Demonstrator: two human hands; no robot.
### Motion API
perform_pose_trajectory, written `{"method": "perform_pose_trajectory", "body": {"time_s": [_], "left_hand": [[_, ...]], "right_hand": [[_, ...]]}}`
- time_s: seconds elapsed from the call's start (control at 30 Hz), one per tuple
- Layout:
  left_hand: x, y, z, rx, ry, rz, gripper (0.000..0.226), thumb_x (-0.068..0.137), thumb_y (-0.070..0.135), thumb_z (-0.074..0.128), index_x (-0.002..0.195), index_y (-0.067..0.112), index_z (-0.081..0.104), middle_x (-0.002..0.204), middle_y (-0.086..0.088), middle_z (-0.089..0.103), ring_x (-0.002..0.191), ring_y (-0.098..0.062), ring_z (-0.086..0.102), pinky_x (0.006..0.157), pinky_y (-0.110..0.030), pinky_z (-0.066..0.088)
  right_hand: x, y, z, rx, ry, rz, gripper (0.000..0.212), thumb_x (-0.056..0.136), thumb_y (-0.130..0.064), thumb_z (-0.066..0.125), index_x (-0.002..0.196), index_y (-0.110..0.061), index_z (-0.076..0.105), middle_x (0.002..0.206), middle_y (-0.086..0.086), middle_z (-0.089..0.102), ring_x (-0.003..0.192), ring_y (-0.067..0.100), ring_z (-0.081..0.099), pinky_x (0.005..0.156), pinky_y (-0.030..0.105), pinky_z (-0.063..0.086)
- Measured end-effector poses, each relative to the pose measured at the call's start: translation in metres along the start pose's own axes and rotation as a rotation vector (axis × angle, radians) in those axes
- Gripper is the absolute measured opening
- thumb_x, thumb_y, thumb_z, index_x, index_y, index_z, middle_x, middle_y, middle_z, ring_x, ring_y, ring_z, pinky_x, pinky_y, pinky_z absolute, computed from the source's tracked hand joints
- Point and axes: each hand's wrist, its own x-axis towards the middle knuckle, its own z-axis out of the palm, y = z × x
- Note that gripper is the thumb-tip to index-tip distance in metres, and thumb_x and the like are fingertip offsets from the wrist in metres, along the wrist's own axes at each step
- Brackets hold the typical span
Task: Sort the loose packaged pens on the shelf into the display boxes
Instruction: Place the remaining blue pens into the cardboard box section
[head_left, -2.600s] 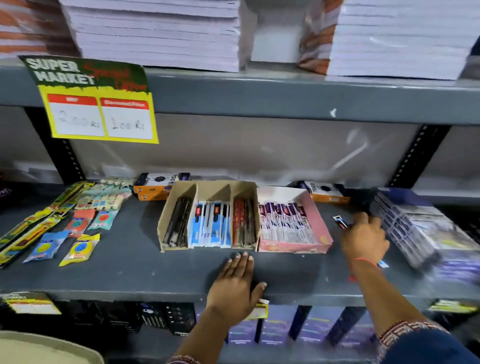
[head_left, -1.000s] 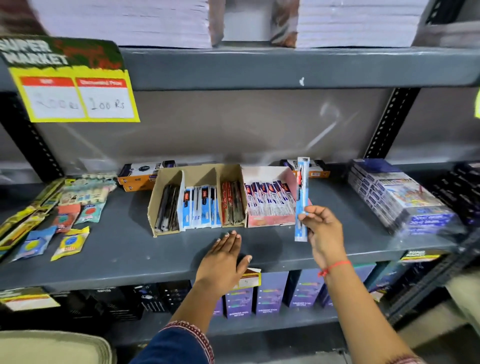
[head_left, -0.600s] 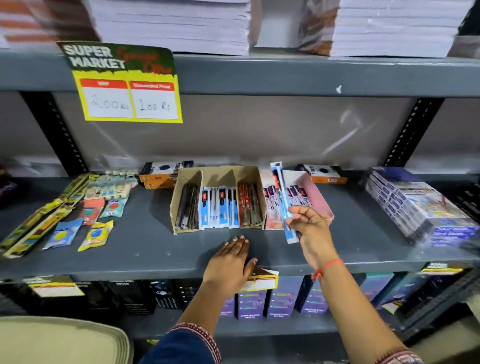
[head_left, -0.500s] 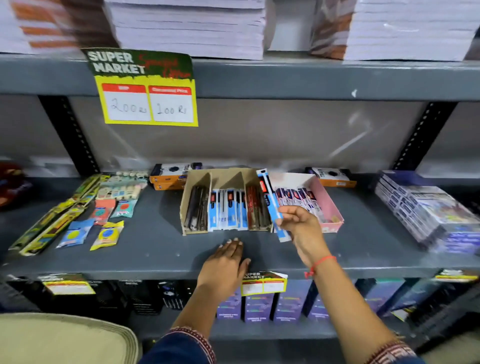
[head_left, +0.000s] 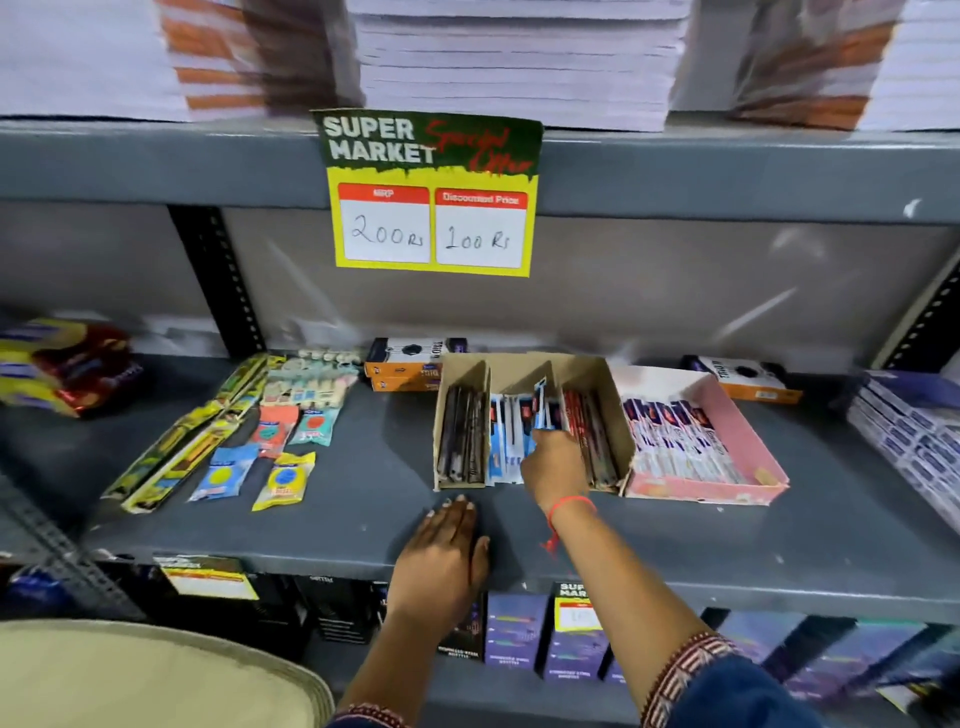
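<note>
Brown cardboard display box (head_left: 602, 374), three compartments: dark pens left, blue-and-white packs middle, red pens right. Right hand (head_left: 553, 462) pinching a blue packaged pen (head_left: 540, 402), tilted into the middle compartment. Pink box (head_left: 748, 431) just right, filled with purple-white packs. Left hand (head_left: 447, 561) flat, empty, on near shelf edge (head_left: 779, 582).

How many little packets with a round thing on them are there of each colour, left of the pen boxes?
Blue packet: 1
Yellow packet: 1
Orange-red packet: 1
Teal packet: 1
Total: 4
</note>
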Motion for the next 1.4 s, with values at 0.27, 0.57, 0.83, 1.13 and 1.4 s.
{"method": "perform_pose_trajectory", "body": {"time_s": [0.27,0.57,0.83,1.13,1.4], "left_hand": [[0.002,-0.006,0.008,-0.06,0.038,0.042,0.047,0.083,0.033,0.038,0.105,0.006,0.07,0.106,-0.009,0.072,0.095,-0.021,0.069,0.084,-0.037,0.053],[0.002,-0.006,0.009,-0.091,0.104,0.055,0.046,0.082,0.032,0.039,0.106,0.007,0.07,0.109,-0.009,0.071,0.098,-0.021,0.068,0.087,-0.033,0.051],[0.002,-0.005,0.011,-0.053,0.143,0.061,0.046,0.082,0.031,0.039,0.106,0.006,0.069,0.109,-0.01,0.071,0.098,-0.021,0.068,0.086,-0.038,0.052],[0.003,-0.005,0.011,-0.046,0.153,0.069,0.046,0.082,0.031,0.039,0.106,0.006,0.069,0.108,-0.01,0.071,0.098,-0.021,0.068,0.085,-0.036,0.052],[0.002,-0.005,0.011,-0.055,0.153,0.07,0.046,0.081,0.031,0.04,0.105,0.006,0.07,0.107,-0.01,0.071,0.096,-0.022,0.068,0.084,-0.036,0.053]], "right_hand": [[0.023,-0.001,0.004,-0.328,-0.13,0.021,0.034,0.094,-0.005,0.038,0.123,0.004,0.055,0.129,0.022,0.057,0.12,0.035,0.055,0.096,0.04,0.046],[0.018,-0.009,0.022,-0.603,-0.072,-0.164,0.036,0.092,-0.001,0.04,0.126,0.001,0.053,0.141,0.023,0.044,0.132,0.036,0.042,0.097,0.039,0.048],[0.016,-0.004,0.027,-0.588,-0.128,-0.201,0.034,0.091,0.002,0.04,0.122,0.002,0.054,0.127,0.021,0.053,0.118,0.033,0.055,0.094,0.038,0.05],[0.018,-0.006,0.03,-0.654,-0.097,-0.272,0.035,0.09,0.006,0.04,0.124,0.002,0.05,0.122,0.02,0.061,0.113,0.033,0.061,0.088,0.038,0.053],[0.019,-0.008,0.034,-0.696,-0.088,-0.298,0.043,0.093,0.006,0.036,0.136,0.007,0.035,0.124,0.021,0.06,0.113,0.034,0.061,0.088,0.038,0.053]]}}
